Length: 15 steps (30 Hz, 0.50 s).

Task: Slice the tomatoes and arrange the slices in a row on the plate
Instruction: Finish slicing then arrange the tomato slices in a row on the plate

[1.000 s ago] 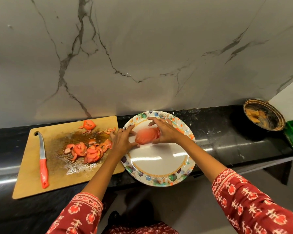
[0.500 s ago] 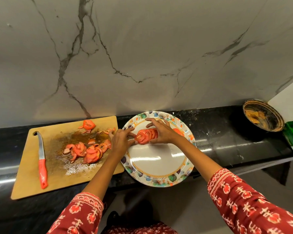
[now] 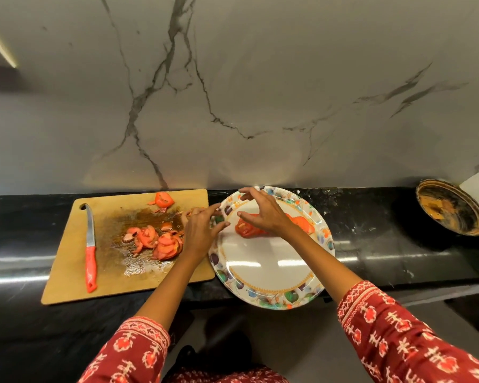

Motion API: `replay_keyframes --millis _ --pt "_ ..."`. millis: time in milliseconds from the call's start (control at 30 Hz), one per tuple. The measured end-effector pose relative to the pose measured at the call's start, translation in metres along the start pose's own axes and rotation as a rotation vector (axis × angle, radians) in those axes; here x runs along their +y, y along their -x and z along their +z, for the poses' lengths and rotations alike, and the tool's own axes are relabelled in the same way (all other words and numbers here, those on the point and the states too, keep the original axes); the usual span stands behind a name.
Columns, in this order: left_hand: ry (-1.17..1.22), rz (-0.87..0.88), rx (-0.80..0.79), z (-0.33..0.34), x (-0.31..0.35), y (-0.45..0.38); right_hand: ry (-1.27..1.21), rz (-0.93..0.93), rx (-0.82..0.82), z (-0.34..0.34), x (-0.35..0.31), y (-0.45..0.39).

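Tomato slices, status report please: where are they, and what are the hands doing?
Both hands open: left hand, right hand above slices on plate. More slices on cutting board. Nothing in the way.

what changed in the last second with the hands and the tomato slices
Both hands have let go of the stack of slices, now lying on the plate, and are lifting off, the left toward the board. Knife, board and plate stayed put.

A black counter [image 3: 371,239] runs across the middle of the frame below a marble wall. At centre left a wooden board [image 3: 64,266] lies on it. Just to its right sits a floral plate [image 3: 274,297], its near rim overhanging the counter's edge. At the far right stands a dark, soiled dish [image 3: 451,207].
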<state>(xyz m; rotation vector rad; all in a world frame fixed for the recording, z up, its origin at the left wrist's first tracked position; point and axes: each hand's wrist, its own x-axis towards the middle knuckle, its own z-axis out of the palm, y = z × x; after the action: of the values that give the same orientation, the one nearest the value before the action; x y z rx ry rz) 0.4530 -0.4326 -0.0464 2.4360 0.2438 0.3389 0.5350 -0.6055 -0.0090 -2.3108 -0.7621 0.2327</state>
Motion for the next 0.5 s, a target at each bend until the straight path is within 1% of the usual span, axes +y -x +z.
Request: replay_keyframes --millis 133,200,300,400,500 --pt "0.049 -0.050 0.184 -0.040 -0.030 0.008 -0.023 -0.122 0.008 0.021 -0.035 -0.016" --pt "0.044 -0.081 0.290 -0.064 -0.047 0.017 -0.048 -0.149 0.001 0.034 -0.050 -0.022" --pt "0.076 -0.166 0.380 -0.096 -0.077 0.039 -0.089 -0.104 0.018 0.057 -0.067 -0.025" --pt "0.100 -0.226 0.391 -0.117 -0.106 0.063 -0.108 -0.001 0.043 0.079 -0.082 -0.020" --pt "0.104 -0.265 0.362 -0.126 -0.128 0.078 -0.038 0.136 0.033 0.100 -0.095 -0.010"
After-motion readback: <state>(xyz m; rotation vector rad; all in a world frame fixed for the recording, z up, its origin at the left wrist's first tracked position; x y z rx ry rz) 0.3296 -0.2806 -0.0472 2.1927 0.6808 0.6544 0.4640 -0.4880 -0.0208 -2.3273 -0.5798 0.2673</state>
